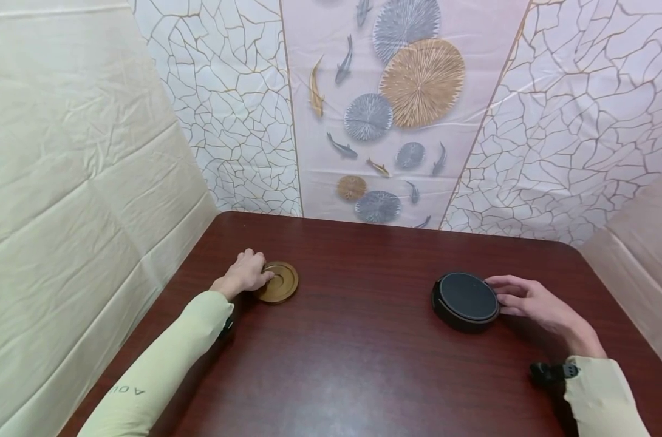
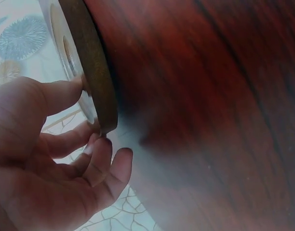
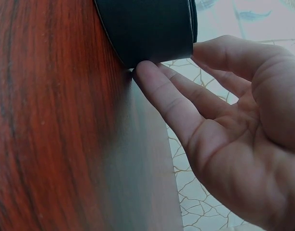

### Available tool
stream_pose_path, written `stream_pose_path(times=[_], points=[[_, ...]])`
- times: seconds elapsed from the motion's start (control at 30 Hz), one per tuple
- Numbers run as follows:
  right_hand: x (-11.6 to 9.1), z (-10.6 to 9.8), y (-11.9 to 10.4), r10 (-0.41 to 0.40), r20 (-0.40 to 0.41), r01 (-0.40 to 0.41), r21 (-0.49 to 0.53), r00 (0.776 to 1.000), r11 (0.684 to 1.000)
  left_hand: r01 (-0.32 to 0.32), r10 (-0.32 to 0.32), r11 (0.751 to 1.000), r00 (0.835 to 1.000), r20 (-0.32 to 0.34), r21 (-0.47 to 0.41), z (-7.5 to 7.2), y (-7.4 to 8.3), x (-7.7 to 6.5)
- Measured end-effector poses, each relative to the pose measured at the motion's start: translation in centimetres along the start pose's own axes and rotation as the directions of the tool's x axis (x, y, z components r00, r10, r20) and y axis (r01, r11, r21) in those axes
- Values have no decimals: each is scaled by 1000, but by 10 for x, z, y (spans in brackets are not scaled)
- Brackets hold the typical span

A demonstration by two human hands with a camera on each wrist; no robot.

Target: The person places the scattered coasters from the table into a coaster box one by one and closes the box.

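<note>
On the left part of the table lies a flat, round, golden-brown disc (image 1: 289, 284) with concentric rings on its face. My left hand (image 1: 246, 273) pinches its near-left edge, and in the left wrist view the thumb (image 2: 65, 94) presses the face while curled fingers meet the rim. Toward the right sits a low, round black case (image 1: 467, 296) with a flat top and thick side wall. Beside it, my right hand (image 1: 544, 306) touches the right side. In the right wrist view fairly straight fingers (image 3: 169, 98) rest against the case's wall, with the thumb near its upper edge.
Both things rest on a dark red-brown wooden table (image 1: 353, 340). A patterned cloth (image 1: 243, 121) with fish and round motifs hangs behind it. Cream cloth (image 1: 79, 182) closes in the left side, and a similar panel (image 1: 648, 255) stands at the right.
</note>
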State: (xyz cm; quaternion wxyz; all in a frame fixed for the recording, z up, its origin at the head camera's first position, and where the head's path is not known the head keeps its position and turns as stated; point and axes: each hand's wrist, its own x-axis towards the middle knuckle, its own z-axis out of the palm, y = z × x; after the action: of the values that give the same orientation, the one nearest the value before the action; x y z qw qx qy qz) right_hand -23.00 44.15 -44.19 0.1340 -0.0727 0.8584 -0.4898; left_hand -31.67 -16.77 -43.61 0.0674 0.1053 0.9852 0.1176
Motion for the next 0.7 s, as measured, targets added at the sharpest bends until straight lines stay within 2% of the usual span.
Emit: stream_pose_path(times=[0.2,0.43,0.57,0.7], points=[[-2,0,-2,-12,2,12,4,1000,1000,30,-30,1000,997,-71,-10,0,2,-1],[-3,0,-3,-6,-4,6,-1,1000,1000,-10,8,1000,992,-122,-23,-7,7,-2],[-2,0,-1,-2,-4,2,12,1000,1000,-45,34,997,988,-148,-68,-13,13,-3],[-1,-1,-1,6,1,-6,39,1000,999,-76,60,991,988,-146,-110,-20,20,-7]])
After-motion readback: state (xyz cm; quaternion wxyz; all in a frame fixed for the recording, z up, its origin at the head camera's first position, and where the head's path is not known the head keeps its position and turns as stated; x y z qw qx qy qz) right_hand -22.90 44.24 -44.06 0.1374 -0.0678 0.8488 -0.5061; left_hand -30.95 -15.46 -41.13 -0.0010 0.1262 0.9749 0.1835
